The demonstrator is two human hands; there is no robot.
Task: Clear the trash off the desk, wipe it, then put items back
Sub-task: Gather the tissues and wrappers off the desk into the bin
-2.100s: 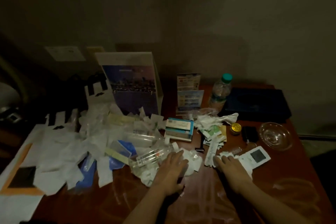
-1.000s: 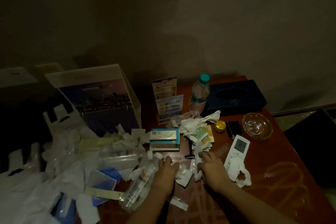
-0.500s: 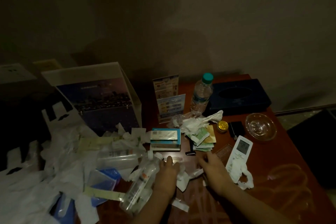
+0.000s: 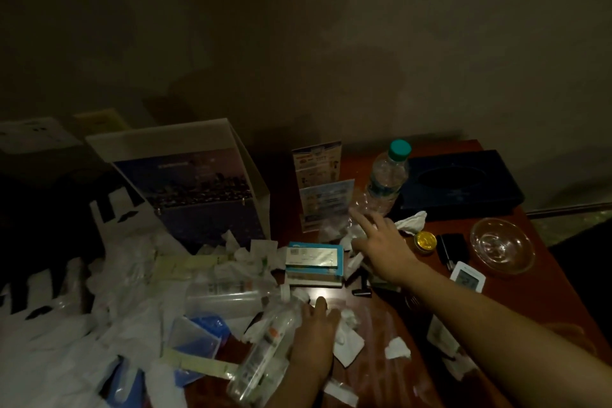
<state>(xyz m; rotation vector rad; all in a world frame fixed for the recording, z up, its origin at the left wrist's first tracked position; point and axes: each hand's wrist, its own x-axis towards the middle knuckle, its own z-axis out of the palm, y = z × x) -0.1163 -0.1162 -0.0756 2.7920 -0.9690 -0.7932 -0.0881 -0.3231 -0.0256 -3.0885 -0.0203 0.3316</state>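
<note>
The red-brown desk point(image 4: 563, 301) is strewn with white paper scraps and wrappers point(image 4: 346, 339), heaped thickest at the left point(image 4: 126, 301). My left hand point(image 4: 314, 338) lies flat, fingers straight, against an empty clear plastic bottle point(image 4: 265, 351) lying on its side, with crumpled scraps just to its right. My right hand point(image 4: 381, 243) reaches forward with fingers spread over crumpled tissue and clear wrap point(image 4: 334, 228) in front of the upright water bottle point(image 4: 385, 179). It holds nothing that I can see.
A blue-and-white box point(image 4: 313, 262) lies between my hands. A gold tin point(image 4: 425, 240), black case point(image 4: 452, 250), glass bowl point(image 4: 501, 245) and white remote point(image 4: 467, 280) sit at the right. A dark tissue box point(image 4: 463, 185), card stands point(image 4: 319, 175) and large white box point(image 4: 185, 182) stand behind.
My right hand left the scraps near the remote and reached forward to the crumpled tissue by the water bottle. My left hand stayed beside the lying bottle.
</note>
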